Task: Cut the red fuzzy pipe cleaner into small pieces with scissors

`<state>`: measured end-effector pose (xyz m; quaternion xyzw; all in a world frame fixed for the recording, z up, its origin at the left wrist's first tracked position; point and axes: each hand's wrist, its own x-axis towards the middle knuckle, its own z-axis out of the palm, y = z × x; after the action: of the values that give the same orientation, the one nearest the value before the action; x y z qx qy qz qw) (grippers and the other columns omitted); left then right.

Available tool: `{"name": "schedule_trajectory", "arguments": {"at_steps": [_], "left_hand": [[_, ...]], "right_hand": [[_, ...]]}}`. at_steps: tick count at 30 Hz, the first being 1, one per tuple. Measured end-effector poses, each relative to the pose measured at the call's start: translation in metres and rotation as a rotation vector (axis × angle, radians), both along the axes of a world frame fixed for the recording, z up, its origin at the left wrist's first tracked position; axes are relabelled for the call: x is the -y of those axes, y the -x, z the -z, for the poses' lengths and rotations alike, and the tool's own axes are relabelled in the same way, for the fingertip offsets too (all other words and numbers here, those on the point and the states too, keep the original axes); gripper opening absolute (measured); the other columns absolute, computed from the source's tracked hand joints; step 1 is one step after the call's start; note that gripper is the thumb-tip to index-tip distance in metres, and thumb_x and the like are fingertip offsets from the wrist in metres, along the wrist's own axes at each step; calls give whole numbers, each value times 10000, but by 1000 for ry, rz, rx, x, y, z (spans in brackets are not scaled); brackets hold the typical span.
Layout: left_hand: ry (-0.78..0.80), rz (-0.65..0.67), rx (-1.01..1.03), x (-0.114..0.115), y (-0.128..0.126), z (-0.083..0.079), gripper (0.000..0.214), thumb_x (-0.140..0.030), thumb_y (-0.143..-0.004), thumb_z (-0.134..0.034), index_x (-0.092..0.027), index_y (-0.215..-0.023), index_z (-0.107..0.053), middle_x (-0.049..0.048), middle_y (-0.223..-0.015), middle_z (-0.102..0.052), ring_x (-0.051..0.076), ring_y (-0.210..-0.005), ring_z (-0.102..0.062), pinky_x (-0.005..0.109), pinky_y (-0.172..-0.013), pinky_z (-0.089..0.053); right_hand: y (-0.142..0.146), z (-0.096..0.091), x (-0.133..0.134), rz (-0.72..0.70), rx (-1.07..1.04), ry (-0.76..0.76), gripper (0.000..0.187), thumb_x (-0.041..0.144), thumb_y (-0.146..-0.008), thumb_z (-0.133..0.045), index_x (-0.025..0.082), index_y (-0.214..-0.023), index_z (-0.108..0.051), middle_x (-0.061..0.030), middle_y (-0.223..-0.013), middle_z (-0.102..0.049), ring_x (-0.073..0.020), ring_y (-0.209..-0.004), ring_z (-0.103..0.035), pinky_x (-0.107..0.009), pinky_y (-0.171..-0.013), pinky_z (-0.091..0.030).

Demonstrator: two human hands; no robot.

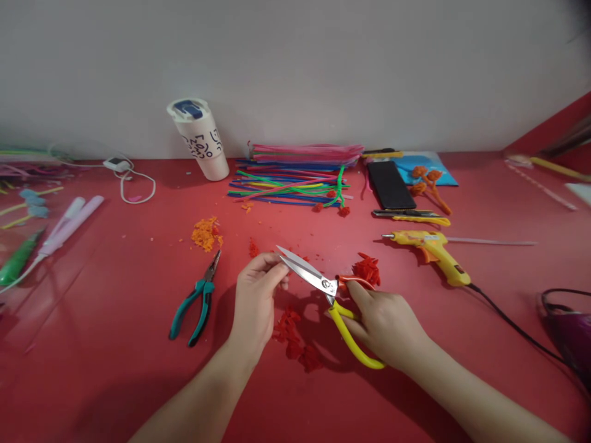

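My right hand (392, 323) grips a pair of scissors (314, 277), one handle yellow and the other orange-red. The steel blades point up and left, slightly apart at the tips. Beside the tips, my left hand (258, 295) is closed in a pinch; whatever lies between its fingers is too small or hidden to make out. A pile of red fuzzy pieces (367, 269) lies just past my right hand. More red fuzzy clumps (295, 344) rest on the table below the scissors. Orange fuzzy clippings (205, 234) sit beyond my left hand.
Teal-handled pliers (203, 301) lie left of my left hand. Behind are a white tumbler (201, 141) and a bundle of coloured pipe cleaners (290, 178). To the right are a phone (391, 186), a utility knife (410, 216) and a corded yellow glue gun (431, 249).
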<state>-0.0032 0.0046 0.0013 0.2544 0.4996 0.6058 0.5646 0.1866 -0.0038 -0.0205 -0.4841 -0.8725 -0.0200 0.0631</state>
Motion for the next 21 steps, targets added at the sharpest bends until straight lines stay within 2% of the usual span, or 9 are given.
{"name": "schedule_trajectory", "arguments": {"at_steps": [11,17,21], "left_hand": [[-34,-2,-36,0,0,4,63,-144,-667,-593,-166,-611,-576,-50,-529,-487,57,-515,-429,179,-522,-351],[2,14,-68,-1,0,6,62,-187,-659,-624,-167,-657,-565,-49,-534,-491,62,-503,-434,183,-505,-345],[20,108,-250,1,-2,7,87,-233,-672,-614,-169,-669,-555,-45,-561,-486,71,-508,-430,194,-504,-341]], "right_hand": [[0,-3,0,44,-20,-5,375,503,-823,-305,203,-641,-438,-2,-404,-476,-146,-347,-440,-246,-422,-131],[1,-15,-7,197,-63,267,363,548,-785,-360,210,-681,-443,-5,-479,-520,-149,-409,-474,-239,-426,-192],[4,-25,-10,245,-182,405,321,512,-783,-374,211,-686,-423,0,-519,-504,-145,-448,-465,-242,-444,-236]]}}
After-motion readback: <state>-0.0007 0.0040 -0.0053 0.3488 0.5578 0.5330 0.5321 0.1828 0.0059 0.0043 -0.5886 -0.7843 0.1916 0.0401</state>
